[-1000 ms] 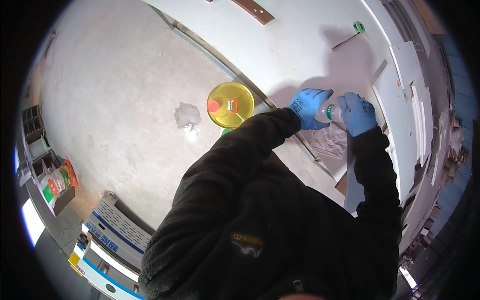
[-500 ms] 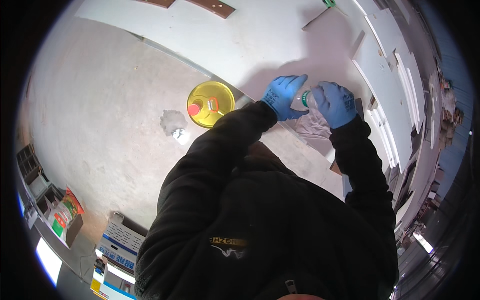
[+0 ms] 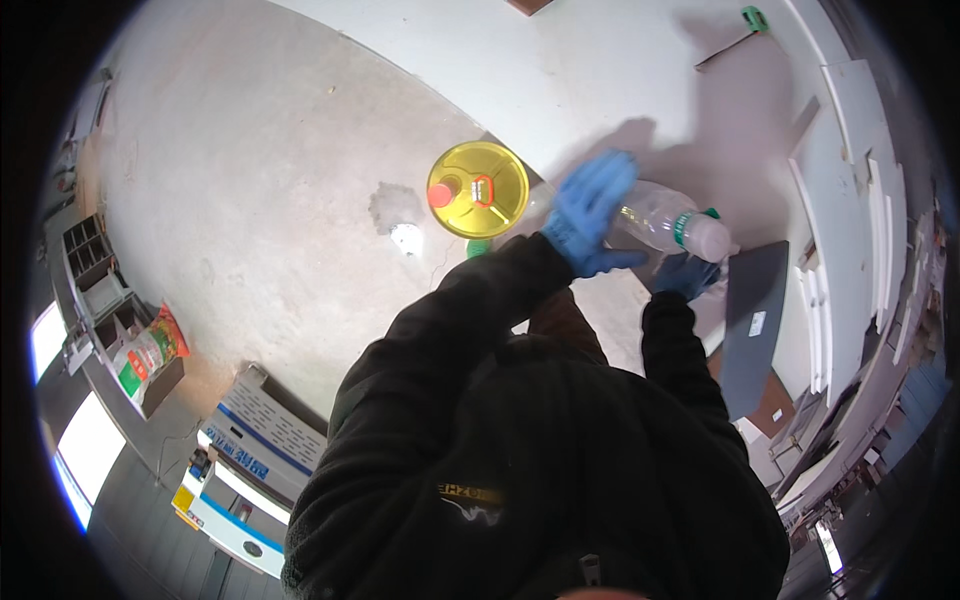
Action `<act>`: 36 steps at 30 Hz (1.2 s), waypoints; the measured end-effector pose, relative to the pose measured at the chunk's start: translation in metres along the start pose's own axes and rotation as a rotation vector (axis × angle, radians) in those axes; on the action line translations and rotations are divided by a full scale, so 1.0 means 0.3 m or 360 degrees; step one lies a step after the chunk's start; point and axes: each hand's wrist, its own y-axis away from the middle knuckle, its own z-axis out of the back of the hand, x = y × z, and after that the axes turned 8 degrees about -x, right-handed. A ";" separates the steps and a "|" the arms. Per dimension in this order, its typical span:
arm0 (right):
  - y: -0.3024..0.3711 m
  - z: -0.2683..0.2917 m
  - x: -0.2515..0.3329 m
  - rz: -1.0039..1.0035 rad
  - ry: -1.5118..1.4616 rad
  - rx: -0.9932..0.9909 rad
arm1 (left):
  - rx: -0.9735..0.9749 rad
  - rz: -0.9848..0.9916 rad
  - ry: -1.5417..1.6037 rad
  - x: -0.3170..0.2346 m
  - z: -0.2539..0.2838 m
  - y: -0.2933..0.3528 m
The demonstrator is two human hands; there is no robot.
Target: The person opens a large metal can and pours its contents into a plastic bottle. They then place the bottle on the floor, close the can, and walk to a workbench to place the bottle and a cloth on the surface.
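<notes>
A clear plastic bottle [image 3: 650, 212] with a green band and a pale rounded end is to the right of my left hand [image 3: 592, 212]. That blue-gloved hand is smeared by motion, its fingers stretched out and the thumb apart beside the bottle's left end. Lower, past the bottle's pale end, is my right hand [image 3: 684, 274], also blue-gloved. The bottle partly covers it, so its grip is hidden. Some pale crumpled cloth [image 3: 718, 285] shows next to the right hand. I cannot tell whether the bottle stands or leans.
A yellow-topped drum [image 3: 480, 205] with a red cap stands on the concrete floor [image 3: 250, 200] to the left. A white board surface [image 3: 480, 50] stretches beyond. White panels [image 3: 860, 200] and a dark panel [image 3: 755, 315] lie right. A green-handled tool [image 3: 755, 20] lies far right.
Both hands were close around the bottle; now my right hand is lower and partly behind it. My left hand is moving beside the bottle. The whole view has shifted.
</notes>
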 end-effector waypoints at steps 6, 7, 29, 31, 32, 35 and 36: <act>-0.058 -0.013 -0.051 0.0208 -0.0324 -0.0044 | -0.0264 0.1539 -0.1102 0.448 0.319 0.531; -0.057 -0.013 -0.048 0.0228 -0.0336 -0.0058 | -0.0149 0.2102 -0.1235 0.548 0.354 0.608; -0.040 -0.002 -0.018 0.0257 -0.0345 -0.0103 | 0.1134 0.0706 -0.1651 1.125 0.408 0.876; -0.036 -0.001 -0.013 0.0256 -0.0342 -0.0100 | 0.0707 0.1142 -0.1820 1.080 0.392 0.838; -0.036 -0.001 -0.010 0.0253 -0.0339 -0.0097 | 0.0252 0.1984 -0.1451 1.076 0.373 0.805; -0.036 0.000 -0.006 0.0246 -0.0339 -0.0089 | 0.0610 0.2490 -0.1072 1.082 0.379 0.699; -0.038 -0.004 -0.005 0.0249 -0.0340 -0.0093 | 0.0668 0.2456 -0.1007 1.081 0.377 0.674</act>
